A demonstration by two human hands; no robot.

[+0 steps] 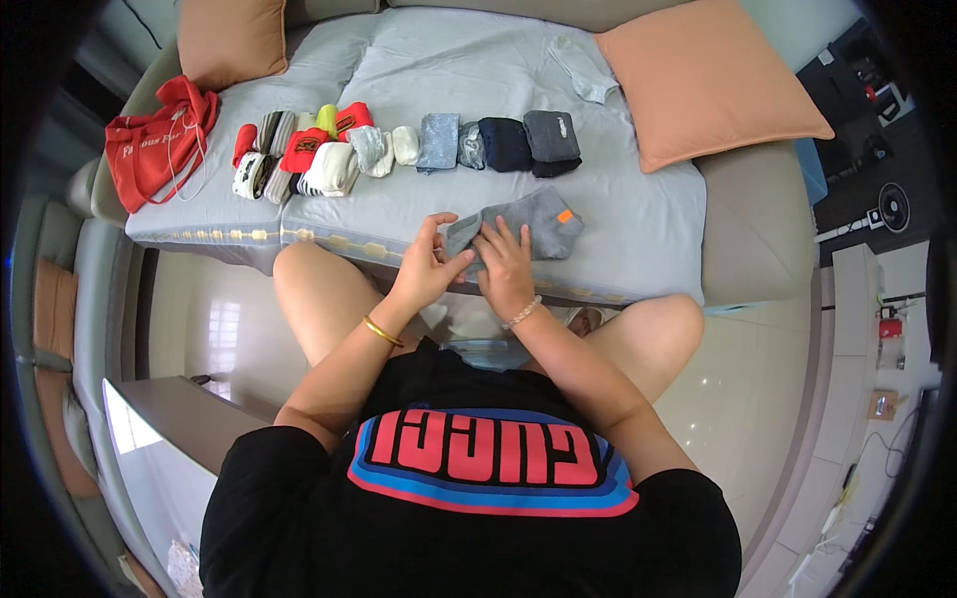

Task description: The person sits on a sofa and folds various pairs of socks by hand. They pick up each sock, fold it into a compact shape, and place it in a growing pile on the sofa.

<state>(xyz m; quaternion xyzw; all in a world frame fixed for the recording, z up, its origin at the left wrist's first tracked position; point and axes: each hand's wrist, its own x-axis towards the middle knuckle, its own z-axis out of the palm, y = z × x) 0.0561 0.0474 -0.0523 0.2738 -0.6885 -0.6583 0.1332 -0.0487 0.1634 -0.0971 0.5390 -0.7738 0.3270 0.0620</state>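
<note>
A grey cloth garment (549,228) with an orange patch lies partly folded near the sofa's front edge. My left hand (434,258), thumb and fingers spread, is at the garment's left end; whether it pinches the cloth is not clear. My right hand (505,261) lies on top of the grey cloth with its fingers extended. Beyond both hands runs a row of folded clothes: a dark grey piece (552,136), a black one (506,144), a light blue-grey one (438,140), and white, red and striped rolls, among them a white bundle (331,169) and a red one (304,149).
A red drawstring bag (157,146) lies at the sofa's left end. Two orange cushions, one at the left (233,41) and one at the right (714,82), rest on the sofa. A crumpled white cloth (583,69) lies near the right cushion. A white fan (891,209) stands at the right.
</note>
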